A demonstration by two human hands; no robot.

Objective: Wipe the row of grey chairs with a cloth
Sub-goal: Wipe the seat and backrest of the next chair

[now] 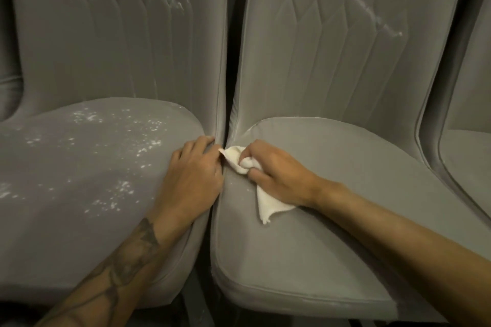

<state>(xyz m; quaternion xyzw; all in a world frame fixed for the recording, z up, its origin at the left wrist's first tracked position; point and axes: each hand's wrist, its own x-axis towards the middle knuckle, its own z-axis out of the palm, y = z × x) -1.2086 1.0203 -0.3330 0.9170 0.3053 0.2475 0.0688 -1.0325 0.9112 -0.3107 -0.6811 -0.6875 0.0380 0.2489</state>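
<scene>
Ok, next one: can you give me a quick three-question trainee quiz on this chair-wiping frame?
1. Which hand grips the white cloth? A) left hand B) right hand C) both
2. True or false: the left seat is free of marks.
3. Fill in: the cloth lies on the ___ seat, beside the gap between the chairs.
Key: 1 B. 2 false, white specks dot it. 3 right seat.
</scene>
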